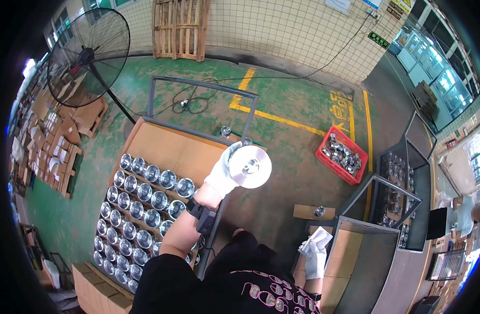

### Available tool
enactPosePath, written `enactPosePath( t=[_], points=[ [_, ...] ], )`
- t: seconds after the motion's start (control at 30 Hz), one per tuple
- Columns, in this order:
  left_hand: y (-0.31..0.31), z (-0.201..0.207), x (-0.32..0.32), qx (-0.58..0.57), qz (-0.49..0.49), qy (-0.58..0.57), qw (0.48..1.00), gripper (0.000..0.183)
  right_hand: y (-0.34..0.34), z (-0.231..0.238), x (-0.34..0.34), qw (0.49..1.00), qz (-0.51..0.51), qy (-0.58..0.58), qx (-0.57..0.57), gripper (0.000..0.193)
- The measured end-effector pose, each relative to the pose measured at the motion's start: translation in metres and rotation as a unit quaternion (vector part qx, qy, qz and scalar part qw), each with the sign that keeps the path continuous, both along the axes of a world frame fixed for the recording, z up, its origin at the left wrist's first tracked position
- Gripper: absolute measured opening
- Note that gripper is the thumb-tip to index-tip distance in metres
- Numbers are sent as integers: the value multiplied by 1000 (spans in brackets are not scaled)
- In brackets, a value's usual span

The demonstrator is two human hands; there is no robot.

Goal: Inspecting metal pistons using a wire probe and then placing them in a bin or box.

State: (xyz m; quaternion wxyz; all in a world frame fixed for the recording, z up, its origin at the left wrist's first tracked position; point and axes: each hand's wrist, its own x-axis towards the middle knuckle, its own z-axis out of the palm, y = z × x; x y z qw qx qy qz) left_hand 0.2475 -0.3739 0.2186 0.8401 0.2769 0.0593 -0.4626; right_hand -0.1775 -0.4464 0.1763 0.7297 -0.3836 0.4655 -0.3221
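Observation:
My left hand, in a white glove, reaches forward and holds up a shiny round metal part with a broad flat rim and a recessed centre. Its fingers are mostly hidden behind the part. Low on the right, my right hand, gloved too, is closed on a crumpled white cloth. Beneath my left arm, rows of shiny metal cups stand on a cardboard-lined cart. Two more metal pieces, one of them a small cup, are by the cart's far edge.
A red crate of metal pieces sits on the floor ahead right. Beside my right hand is a cardboard-lined metal bin; a framed cart with metal parts stands beyond. A large fan and wooden pallet are farther off.

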Motion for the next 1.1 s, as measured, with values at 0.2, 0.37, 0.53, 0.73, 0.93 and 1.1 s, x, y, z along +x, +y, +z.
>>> enactPosePath(
  t=[0.2,0.37,0.53,0.73,0.93,1.1],
  points=[
    [9,3,-1,-35,-20,-10,999,26,2,2,-2,1000,-3,17,-13,18],
    [13,12,4,51,23,-31,998,34,3,5,-2,1000,-7,5,3,18],
    [22,0,44,228,13,-196,954,39,3,0,-8,1000,-5,26,-2,17],
    [7,-127,98,585,-332,-592,444,38,6,3,-10,999,-32,26,0,19],
    [-6,-220,65,582,-305,-620,428,30,11,14,-19,996,-77,49,9,20],
    [68,-295,116,634,-438,-632,86,30,12,16,2,999,-26,-1,28,16]
  ],
)
